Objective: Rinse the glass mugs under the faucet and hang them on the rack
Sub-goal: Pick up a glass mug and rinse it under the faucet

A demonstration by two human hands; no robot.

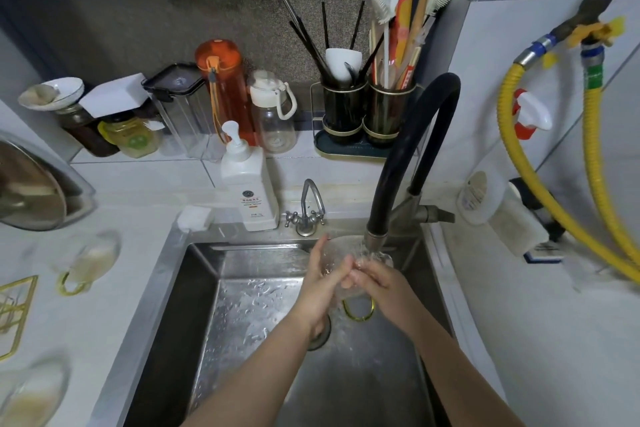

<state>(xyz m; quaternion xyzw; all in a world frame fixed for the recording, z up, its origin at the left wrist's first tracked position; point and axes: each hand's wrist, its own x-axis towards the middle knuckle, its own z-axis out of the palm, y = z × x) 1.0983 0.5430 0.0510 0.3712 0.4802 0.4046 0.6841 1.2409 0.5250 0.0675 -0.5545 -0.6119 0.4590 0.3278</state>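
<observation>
Mid-rinse here: both my left hand (323, 282) and right hand (375, 279) have fingers wrapped round a glass mug (349, 253) under the running faucet (375, 236), over the sink (194, 305). Next I reckon: tip it out, carry it left to the gold rack (15, 308), hook its handle.

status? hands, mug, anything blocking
Left hand and right hand both gripping one glass mug under running black faucet, gold handle down. Two more mugs wait on the left counter. Nothing blocking.

White counter (145, 288): two glass mugs (90, 262) (33, 392) lying left of sink, soap bottle (250, 184) behind.
</observation>
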